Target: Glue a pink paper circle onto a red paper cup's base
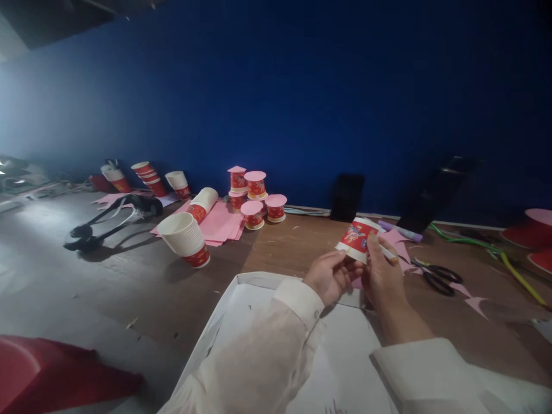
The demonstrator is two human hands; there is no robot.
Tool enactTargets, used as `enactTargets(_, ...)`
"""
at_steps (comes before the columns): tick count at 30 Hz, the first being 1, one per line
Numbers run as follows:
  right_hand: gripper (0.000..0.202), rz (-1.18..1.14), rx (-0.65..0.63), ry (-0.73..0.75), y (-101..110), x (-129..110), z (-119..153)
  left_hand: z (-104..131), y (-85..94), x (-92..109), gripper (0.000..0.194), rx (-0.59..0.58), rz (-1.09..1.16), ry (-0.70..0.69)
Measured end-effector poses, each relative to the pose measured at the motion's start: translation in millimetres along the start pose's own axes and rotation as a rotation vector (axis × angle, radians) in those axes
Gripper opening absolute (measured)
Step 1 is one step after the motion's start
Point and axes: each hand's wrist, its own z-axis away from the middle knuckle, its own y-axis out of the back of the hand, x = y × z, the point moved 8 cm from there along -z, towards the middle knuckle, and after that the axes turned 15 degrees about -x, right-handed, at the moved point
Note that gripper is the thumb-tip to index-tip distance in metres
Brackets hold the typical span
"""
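Note:
A red and white paper cup (356, 237) with a printed figure is held tilted between my two hands. My left hand (331, 277) pinches its lower rim from the left. My right hand (383, 279) grips the cup's right side, the thumb on its wall. A white marker-like stick with an orange end (389, 253) shows at my right fingers; whether they hold it or it lies behind them I cannot tell. Pink paper scraps (399, 244) and black-handled scissors (439, 278) lie to the right, with a purple marker (401, 231) behind.
Several cups topped with pink paper (254, 214) stand at the back middle. Left of them are pink sheets (224, 224) and a cup stack (185, 237). A white box lid (336, 345) lies under my forearms. A black strap-like object (112, 221) rests at left; a blue wall rises behind.

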Motion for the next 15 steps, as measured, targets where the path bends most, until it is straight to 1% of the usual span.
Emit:
enactTargets(3,0.055,0.004,0.047,-0.02,2,-1,4,0,-6.4,-4,0.009,-0.069,-0.016,0.032)
enactTargets(6,0.055,0.091,0.032,-0.049,2,-1,5,0,-9.2,-5,0.019,-0.084,-0.052,0.01)
enactTargets(8,0.053,0.134,0.01,-0.044,1,-1,5,-1,-5.7,-6,0.023,-0.041,-0.08,0.009)
enactTargets(9,0.053,0.151,0.019,-0.039,2,-1,6,-1,-2.5,-5,0.024,-0.01,-0.094,0.005)
enactTargets(12,0.054,0.228,0.127,0.003,8,-7,13,-4,9.0,-1,0.026,0.083,-0.111,-0.044)
enactTargets(14,0.049,0.312,0.16,0.113,6,-21,20,-6,16.9,5,0.028,0.137,-0.111,-0.083)
enactTargets(15,0.046,0.361,0.139,0.189,1,-30,23,-7,20.4,7,0.029,0.16,-0.112,-0.1)
